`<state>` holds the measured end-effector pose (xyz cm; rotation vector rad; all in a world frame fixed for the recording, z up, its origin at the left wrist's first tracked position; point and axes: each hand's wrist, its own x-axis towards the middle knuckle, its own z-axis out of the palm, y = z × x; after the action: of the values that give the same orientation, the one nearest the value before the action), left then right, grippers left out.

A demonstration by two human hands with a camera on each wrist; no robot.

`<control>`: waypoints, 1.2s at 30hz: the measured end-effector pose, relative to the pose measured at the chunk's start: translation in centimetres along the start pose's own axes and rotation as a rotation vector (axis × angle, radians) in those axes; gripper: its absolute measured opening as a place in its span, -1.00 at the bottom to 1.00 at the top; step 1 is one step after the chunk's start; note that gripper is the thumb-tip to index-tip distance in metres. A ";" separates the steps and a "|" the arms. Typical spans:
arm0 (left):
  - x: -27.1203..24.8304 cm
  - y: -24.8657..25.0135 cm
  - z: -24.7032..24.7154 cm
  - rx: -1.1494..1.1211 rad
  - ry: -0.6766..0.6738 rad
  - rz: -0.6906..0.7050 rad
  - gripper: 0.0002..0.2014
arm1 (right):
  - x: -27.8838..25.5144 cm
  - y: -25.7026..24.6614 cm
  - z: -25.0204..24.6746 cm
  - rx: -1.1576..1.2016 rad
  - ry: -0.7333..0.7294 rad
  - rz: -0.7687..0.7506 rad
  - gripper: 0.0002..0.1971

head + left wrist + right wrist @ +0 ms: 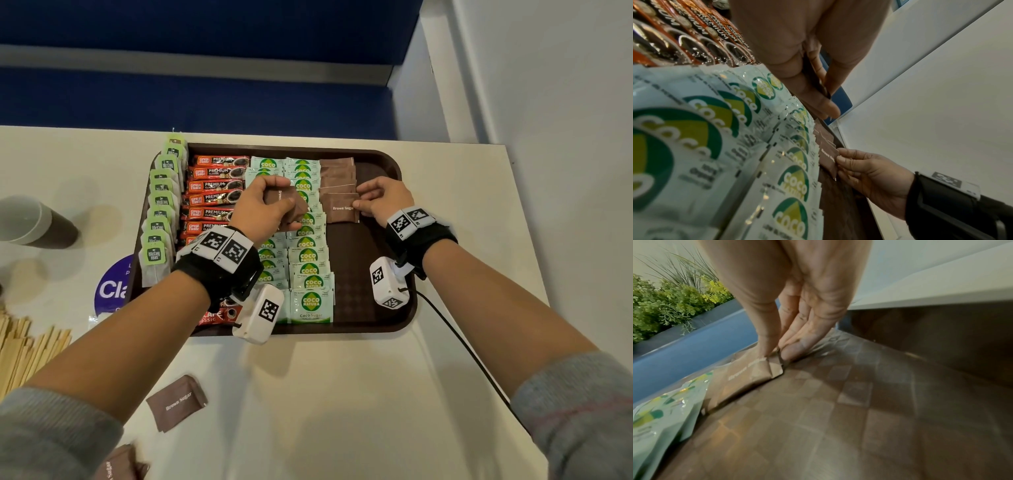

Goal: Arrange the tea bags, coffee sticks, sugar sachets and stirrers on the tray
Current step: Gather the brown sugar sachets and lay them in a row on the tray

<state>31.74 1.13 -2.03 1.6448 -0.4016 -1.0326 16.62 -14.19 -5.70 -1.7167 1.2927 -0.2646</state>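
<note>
A dark brown tray (376, 322) holds a column of green tea bags (160, 219), red coffee sticks (215, 198), two columns of Coco sugar sachets (308, 253) and a short column of brown sugar sachets (337, 178). My left hand (270, 202) hovers over the Coco sachets and grips a small stack of brown sugar sachets (286, 205). My right hand (380, 198) pinches the right edge of the nearest brown sugar sachet (342, 209) lying on the tray; in the right wrist view thumb and fingers (791, 352) clamp that sachet's (748, 374) corner.
Loose brown sugar sachets (176, 401) lie on the white table near me, another at the bottom left (116, 466). Wooden stirrers (24, 349) are piled at the left edge. A cup (30, 219) stands at the far left. A black cable (462, 346) runs from my right wrist.
</note>
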 end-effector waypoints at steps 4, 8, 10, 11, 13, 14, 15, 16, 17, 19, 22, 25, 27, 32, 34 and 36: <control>-0.3 0.2 0.1 -0.015 -0.066 0.021 -0.62 | -0.4 -1.2 -0.4 -0.055 0.052 -0.079 -0.83; -0.7 0.4 0.2 -0.037 -0.123 0.028 -0.48 | -1.7 -3.5 0.1 0.026 -0.093 -0.182 -0.87; -0.9 0.6 0.4 -0.014 -0.144 0.037 -0.48 | -2.6 -4.7 0.4 0.053 -0.211 -0.219 -0.86; -1.0 0.7 0.5 0.002 -0.154 0.044 -0.49 | -2.9 -5.1 0.5 0.060 -0.258 -0.226 -0.84; -1.0 0.7 0.6 0.029 -0.161 0.058 -0.52 | -3.1 -5.8 0.6 0.084 -0.343 -0.205 -0.80; -1.0 0.7 0.6 0.041 -0.160 0.064 -0.54 | -3.2 -6.0 0.6 0.101 -0.382 -0.181 -0.81; -1.0 0.6 0.6 0.053 -0.160 0.065 -0.55 | -3.3 -6.1 0.6 0.109 -0.411 -0.164 -0.84; -1.0 0.6 0.6 0.064 -0.160 0.064 -0.57 | -3.3 -6.2 0.5 0.111 -0.426 -0.161 -0.89; -1.1 0.6 0.7 0.077 -0.160 0.064 -0.59 | -3.4 -6.3 0.4 0.114 -0.430 -0.171 -0.92; -1.1 0.6 0.8 0.096 -0.165 0.067 -0.66 | -3.5 -6.5 0.0 0.141 -0.408 -0.192 -0.93; -1.1 0.5 0.8 0.093 -0.169 0.068 -0.85 | -3.3 -6.3 -0.7 0.171 -0.336 -0.218 -0.89; -1.1 0.5 0.8 0.124 -0.133 0.077 -0.98 | -3.2 -6.0 -1.5 0.151 -0.306 -0.211 -0.88; -1.1 0.6 0.9 0.148 -0.120 0.093 -0.98 | -3.2 -6.0 -1.9 0.068 -0.304 -0.239 -0.87; -0.8 0.9 1.7 0.256 -0.167 0.116 -0.96 | -3.4 -6.8 -2.3 -0.073 -0.367 -0.274 -0.89; -0.8 0.9 2.0 0.258 -0.172 0.122 -0.94 | -3.4 -7.0 -2.2 -0.043 -0.396 -0.284 -0.86; -0.7 0.8 2.0 0.250 -0.156 0.137 -0.90 | -3.3 -6.9 -2.2 0.017 -0.355 -0.286 -0.78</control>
<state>30.00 0.13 -1.04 1.7337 -0.7623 -1.0425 18.26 -12.56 1.95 -1.8346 0.7871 -0.1254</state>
